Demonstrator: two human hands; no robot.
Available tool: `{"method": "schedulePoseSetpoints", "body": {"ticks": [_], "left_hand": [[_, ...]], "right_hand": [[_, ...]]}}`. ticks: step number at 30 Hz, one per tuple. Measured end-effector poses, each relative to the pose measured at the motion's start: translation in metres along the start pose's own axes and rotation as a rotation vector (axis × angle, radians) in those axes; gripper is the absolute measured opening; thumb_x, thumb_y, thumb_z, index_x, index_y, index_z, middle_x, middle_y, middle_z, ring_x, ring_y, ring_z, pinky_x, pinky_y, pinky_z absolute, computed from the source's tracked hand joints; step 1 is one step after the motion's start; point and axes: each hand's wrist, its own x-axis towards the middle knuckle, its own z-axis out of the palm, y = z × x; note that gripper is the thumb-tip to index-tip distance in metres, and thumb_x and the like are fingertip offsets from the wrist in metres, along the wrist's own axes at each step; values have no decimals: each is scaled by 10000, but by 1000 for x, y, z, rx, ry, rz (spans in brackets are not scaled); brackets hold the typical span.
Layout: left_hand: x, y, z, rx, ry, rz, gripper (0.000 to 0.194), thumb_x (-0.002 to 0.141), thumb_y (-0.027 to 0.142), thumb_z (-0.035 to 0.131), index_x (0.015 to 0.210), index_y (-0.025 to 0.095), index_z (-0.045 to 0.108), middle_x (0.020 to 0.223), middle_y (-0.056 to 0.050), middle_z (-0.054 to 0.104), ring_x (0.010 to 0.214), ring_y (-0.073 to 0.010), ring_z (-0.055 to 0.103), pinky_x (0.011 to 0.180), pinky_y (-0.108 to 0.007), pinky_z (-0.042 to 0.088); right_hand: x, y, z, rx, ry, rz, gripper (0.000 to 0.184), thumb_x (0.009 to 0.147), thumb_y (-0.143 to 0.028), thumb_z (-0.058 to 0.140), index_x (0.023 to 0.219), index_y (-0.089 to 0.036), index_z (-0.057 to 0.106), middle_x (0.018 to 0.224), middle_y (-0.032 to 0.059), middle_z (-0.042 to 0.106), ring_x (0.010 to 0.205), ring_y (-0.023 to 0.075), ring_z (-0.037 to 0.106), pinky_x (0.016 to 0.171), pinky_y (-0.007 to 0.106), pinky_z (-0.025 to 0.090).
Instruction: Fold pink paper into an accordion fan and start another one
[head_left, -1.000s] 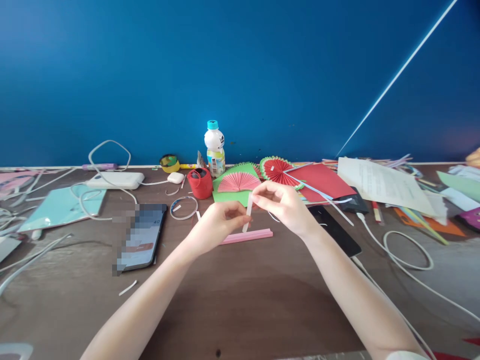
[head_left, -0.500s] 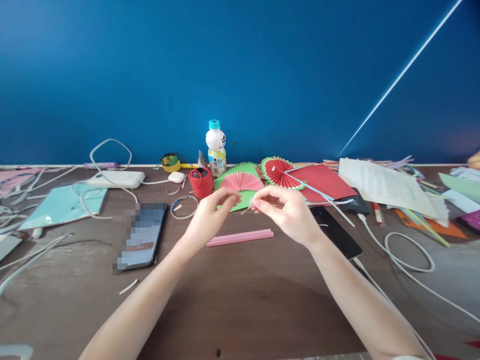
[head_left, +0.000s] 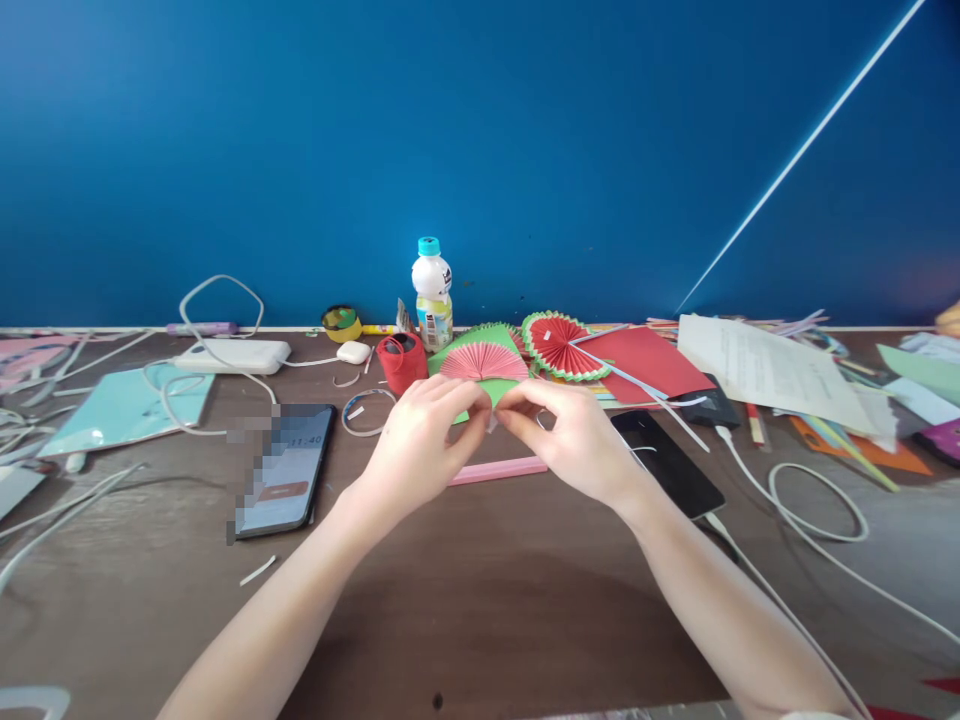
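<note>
My left hand (head_left: pixel 421 432) and my right hand (head_left: pixel 576 432) meet fingertip to fingertip over the table, each closed in a pinch. Between them shows a small whitish, see-through piece (head_left: pixel 492 424), too small to name. Just below lies a folded pink paper strip (head_left: pixel 502 469), its left end hidden by my left hand. Beyond my fingers, a pleated pink paper fan (head_left: pixel 484 361) rests on green paper (head_left: pixel 516 368). To its right is a round red pleated fan (head_left: pixel 559 345) with a green edge and pale strips.
A bottle (head_left: pixel 433 295) and a red pouch (head_left: pixel 403 360) stand behind my left hand. One phone (head_left: pixel 289 475) lies left, a black phone (head_left: pixel 671 465) right, beside my forearm. White cables (head_left: pixel 814 540) trail at both sides. Red paper (head_left: pixel 652 362) and a printed sheet (head_left: pixel 772 370) lie back right.
My hands have come together. The left one moved right and nearer to me, now covering the left end of the pink strip. The whitish piece is now between both hands' fingertips.
</note>
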Motion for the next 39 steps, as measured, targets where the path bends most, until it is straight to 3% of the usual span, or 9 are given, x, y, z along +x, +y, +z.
{"method": "schedulePoseSetpoints", "body": {"ticks": [7,21,29,39], "left_hand": [[0,1,-8,-114,-48,-75,126,815,181,454,727,188,544,692,30,589,665,-111,494,662,-227,379],[2,3,-7,-182,-139,-134,146,788,232,441,701,193,551,662,10,569,659,-138,489,682,-260,378],[0,-2,3,-594,-155,-279,103,776,208,445,699,173,503,678,28,536,678,-115,492,628,-209,374],[2,1,11,-921,-100,-483,114,725,245,494,643,165,491,592,41,486,601,-101,459,619,-224,371]], "right_hand": [[-1,0,-3,-5,3,-32,98,826,-154,497,817,-161,595,757,5,629,691,108,569,625,212,432],[-3,1,0,-70,-37,-197,155,815,-87,467,714,-163,556,665,1,545,629,109,485,584,229,390],[-3,1,6,-153,73,-352,176,796,-64,450,657,-167,480,611,-1,453,602,114,410,576,243,370],[-2,7,12,-343,173,-502,198,821,-72,413,664,-183,462,598,14,473,593,135,392,584,280,372]]}}
